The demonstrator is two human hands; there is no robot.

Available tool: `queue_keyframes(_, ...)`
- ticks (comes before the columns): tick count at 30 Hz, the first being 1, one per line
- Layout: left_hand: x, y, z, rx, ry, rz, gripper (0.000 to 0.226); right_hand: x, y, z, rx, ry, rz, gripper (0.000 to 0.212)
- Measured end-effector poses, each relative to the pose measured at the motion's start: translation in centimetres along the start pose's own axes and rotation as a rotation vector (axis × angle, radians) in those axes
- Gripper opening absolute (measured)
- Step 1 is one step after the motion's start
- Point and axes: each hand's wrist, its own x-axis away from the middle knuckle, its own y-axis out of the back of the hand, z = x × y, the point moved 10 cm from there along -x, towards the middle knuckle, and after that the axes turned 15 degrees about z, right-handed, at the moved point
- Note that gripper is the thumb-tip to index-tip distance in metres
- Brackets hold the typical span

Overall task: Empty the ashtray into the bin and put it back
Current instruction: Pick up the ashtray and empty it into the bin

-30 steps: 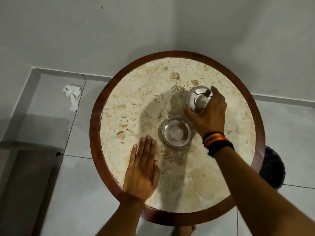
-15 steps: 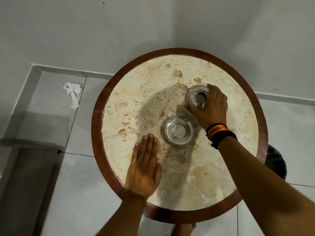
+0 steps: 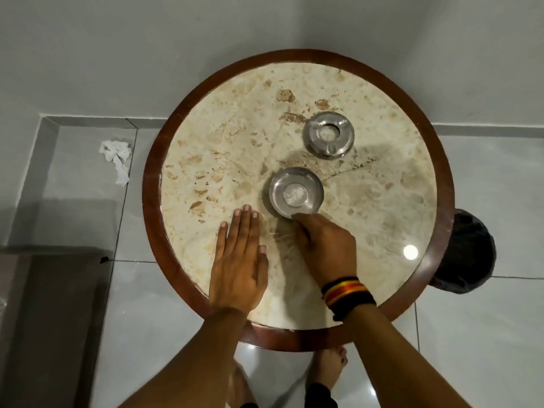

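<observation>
A: Status of the lid [image 3: 328,134]?

B: Half a second ago the right hand [image 3: 326,248] covered it. It now lies released on the far part of the surface [image 3: 382,201], hole upward, and that hand has moved to the near rim of the ashtray bowl [image 3: 296,193].

A: Fingers?

B: Right fingers [image 3: 300,217] curl at the rim; whether they grip it cannot be told. Left hand [image 3: 239,262] lies flat, fingers extended, holding nothing.

A: Orientation?

B: Bowl upright at the centre, opening upward, pale ash inside. It is round, so no long axis.

A: Implication?

B: Bowl is uncovered. Lifting toward the bin [image 3: 468,254], at the right edge, likely comes next.
</observation>
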Motion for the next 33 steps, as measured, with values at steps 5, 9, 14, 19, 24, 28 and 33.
queue_keyframes(5,0.1,0.4,-0.1,-0.004,-0.007,-0.02,0.067,2.0,3.8,-3.3,-0.079,-0.016,-0.126,0.019)
queue_keyframes(9,-0.5,0.5,-0.9,-0.007,-0.066,-0.033,0.066,7.2,8.5,-13.1,-0.548,-0.235,-0.349,0.012)
queue_keyframes(14,-2.8,0.8,-2.4,-0.07,-0.145,-0.014,0.067,13.7,10.8,-27.7,-1.0,-0.553,-0.564,0.012)
queue_keyframes(19,-2.8,1.0,-2.6,-0.033,-0.182,-0.03,0.067,15.4,3.0,-38.1,-1.698,-0.893,-0.55,0.018)
queue_keyframes(24,-3.1,0.7,-2.2,-0.024,-0.185,-0.016,0.068,14.6,-2.3,-40.9,-2.053,-0.908,-0.69,0.019)
queue_keyframes(28,-3.1,0.7,-2.4,-0.032,-0.19,-0.023,0.068,14.2,-3.9,-40.3,-2.084,-0.922,-0.779,0.022)
queue_keyframes(33,-3.1,0.9,-2.4,-0.029,-0.196,-0.033,0.069,15.0,-6.8,-38.7,-1.971,-1.08,-0.586,0.03)
